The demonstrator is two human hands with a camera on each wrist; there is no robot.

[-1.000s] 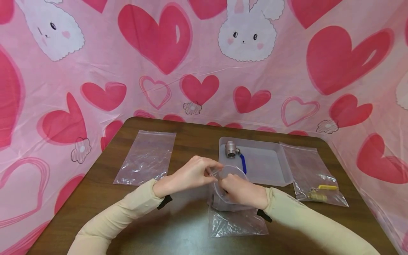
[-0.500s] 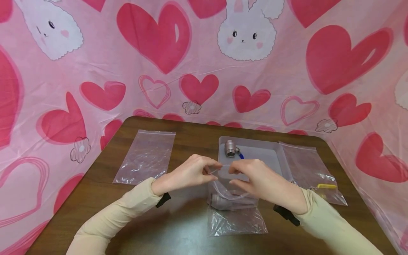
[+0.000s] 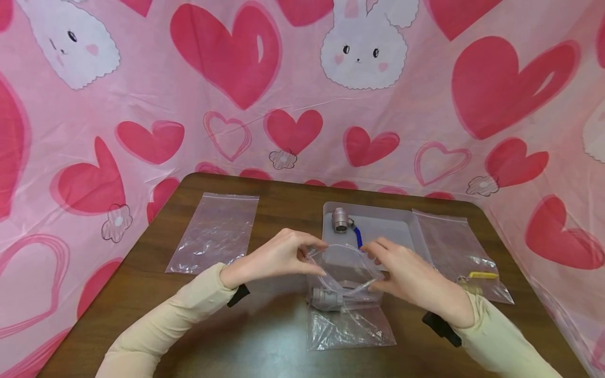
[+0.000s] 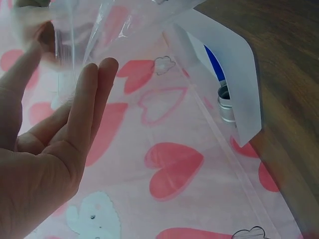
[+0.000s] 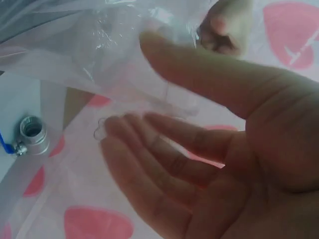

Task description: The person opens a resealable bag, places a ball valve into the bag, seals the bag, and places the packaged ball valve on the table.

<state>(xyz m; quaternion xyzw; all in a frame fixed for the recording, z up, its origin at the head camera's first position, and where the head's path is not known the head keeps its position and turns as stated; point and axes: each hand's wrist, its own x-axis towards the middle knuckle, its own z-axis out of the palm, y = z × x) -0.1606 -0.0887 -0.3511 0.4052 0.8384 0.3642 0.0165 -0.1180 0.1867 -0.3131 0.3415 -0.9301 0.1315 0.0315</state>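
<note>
A clear zip bag point(image 3: 350, 268) stands with its mouth spread into a loop between the two hands. Inside, at its bottom, lies a grey metal valve point(image 3: 326, 299). My left hand point(image 3: 279, 257) holds the left corner of the mouth, its thumb and fingers on either side of the film. At the opposite corner is my right hand point(image 3: 406, 270), thumb and fingers apart around the rim. The right wrist view shows that hand's fingers point(image 5: 154, 169) spread, slightly bent and blurred. Crinkled clear plastic point(image 3: 350, 331) lies flat in front of the valve.
Behind the bag sits a translucent tray point(image 3: 392, 220) with a metal ball valve point(image 3: 340, 220) that has a blue lever point(image 3: 358, 237). To its right lies a zip bag point(image 3: 454, 236) containing a yellow-handled brass valve point(image 3: 483, 275). Another flat zip bag point(image 3: 217, 231) lies left.
My right hand has come out of the bag's mouth and moved right to the far corner of the rim. The mouth now spreads wider. My left hand has barely moved.
</note>
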